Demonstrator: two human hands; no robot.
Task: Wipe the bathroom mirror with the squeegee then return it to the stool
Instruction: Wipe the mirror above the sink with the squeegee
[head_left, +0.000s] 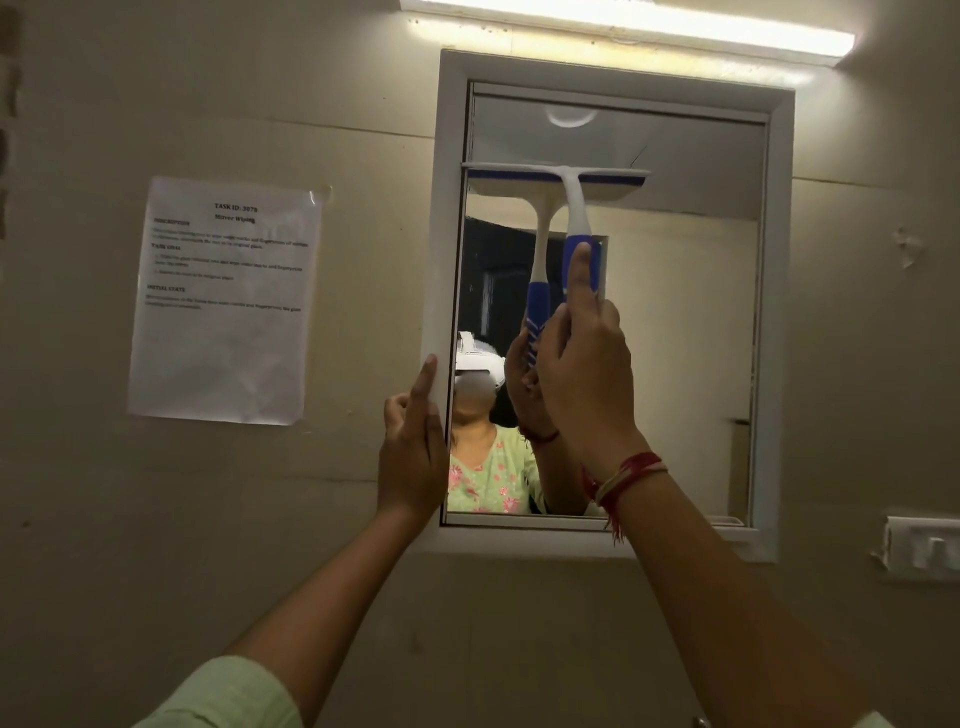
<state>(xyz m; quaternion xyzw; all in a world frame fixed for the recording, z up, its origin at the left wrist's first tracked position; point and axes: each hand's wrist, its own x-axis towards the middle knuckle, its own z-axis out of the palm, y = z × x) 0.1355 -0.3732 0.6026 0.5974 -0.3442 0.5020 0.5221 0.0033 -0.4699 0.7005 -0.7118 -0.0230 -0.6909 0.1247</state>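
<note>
The mirror is a flat, hard pane set in a smooth white frame, and its glass is probably fragile under hard pressure. Left of the mirror a thin printed paper sheet is stuck to the wall. The squeegee lies against the mirror's upper glass. It is T-shaped, with a straight blade across the top and a white plastic neck running into a blue ribbed grip. It looks light and stiff, and is best held at that grip. The right hand is wrapped around the grip, thumb up along it. The left hand rests a straight forefinger on the mirror's left frame edge, gripping nothing visible.
</note>
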